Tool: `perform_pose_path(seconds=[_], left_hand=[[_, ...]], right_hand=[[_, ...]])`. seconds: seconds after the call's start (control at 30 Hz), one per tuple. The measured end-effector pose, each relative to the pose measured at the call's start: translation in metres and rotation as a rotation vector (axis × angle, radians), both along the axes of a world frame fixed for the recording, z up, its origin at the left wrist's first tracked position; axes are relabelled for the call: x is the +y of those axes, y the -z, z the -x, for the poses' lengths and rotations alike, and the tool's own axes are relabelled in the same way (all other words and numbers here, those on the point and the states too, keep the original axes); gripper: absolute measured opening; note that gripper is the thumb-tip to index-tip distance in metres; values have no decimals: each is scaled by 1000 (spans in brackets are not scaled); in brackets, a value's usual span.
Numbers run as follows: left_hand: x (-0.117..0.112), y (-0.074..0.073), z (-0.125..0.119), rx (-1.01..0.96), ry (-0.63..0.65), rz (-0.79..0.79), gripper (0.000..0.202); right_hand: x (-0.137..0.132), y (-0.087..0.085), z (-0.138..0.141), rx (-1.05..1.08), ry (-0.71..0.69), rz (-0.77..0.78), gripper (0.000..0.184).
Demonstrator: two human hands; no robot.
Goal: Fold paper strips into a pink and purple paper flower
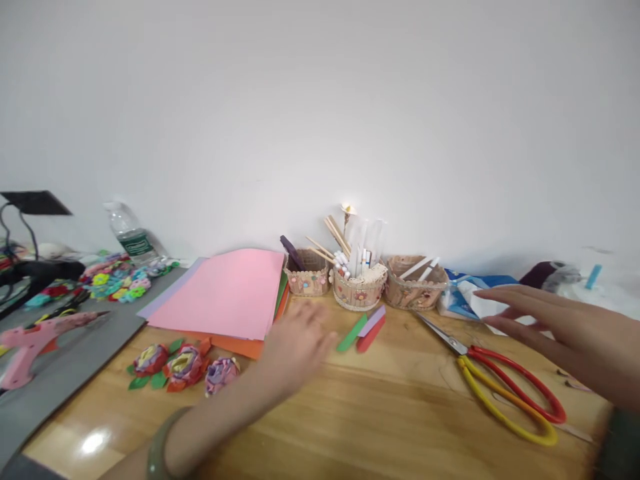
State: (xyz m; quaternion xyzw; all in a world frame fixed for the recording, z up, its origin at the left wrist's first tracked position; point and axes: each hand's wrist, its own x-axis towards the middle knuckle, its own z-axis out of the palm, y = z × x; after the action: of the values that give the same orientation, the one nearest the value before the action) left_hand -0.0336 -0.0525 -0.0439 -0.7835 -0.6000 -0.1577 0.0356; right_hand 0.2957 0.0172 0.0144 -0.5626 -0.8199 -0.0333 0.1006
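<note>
My left hand [300, 343], blurred by motion, is over the wooden table near the green [353, 332], purple [373, 321] and red [371, 335] paper strips. Its fingers are too smeared to show what they hold, if anything. A bangle circles that wrist. On the right, my right hand [560, 327] has its fingers stretched out, with nothing visible in them. It is in front of a blue tissue pack [457, 300] with white tissue sticking out. Large scissors [465, 350] with red and yellow handles lie just left of this hand, blades slightly apart.
Coloured paper sheets [230, 290] lie left of centre. Before them are several paper flowers [185, 365]. Decorated baskets [360, 293] holding sticks and pens stand along the wall. Farther left are a pink glue gun [35, 343], a water bottle [131, 235] and colourful crocheted pieces [117, 280].
</note>
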Motion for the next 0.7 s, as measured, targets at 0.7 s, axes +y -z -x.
perform_pose_path(seconds=[0.7], left_hand=[[35, 30, 119, 324, -336, 229, 37]], right_hand=[[-16, 22, 77, -50, -423, 243, 42]])
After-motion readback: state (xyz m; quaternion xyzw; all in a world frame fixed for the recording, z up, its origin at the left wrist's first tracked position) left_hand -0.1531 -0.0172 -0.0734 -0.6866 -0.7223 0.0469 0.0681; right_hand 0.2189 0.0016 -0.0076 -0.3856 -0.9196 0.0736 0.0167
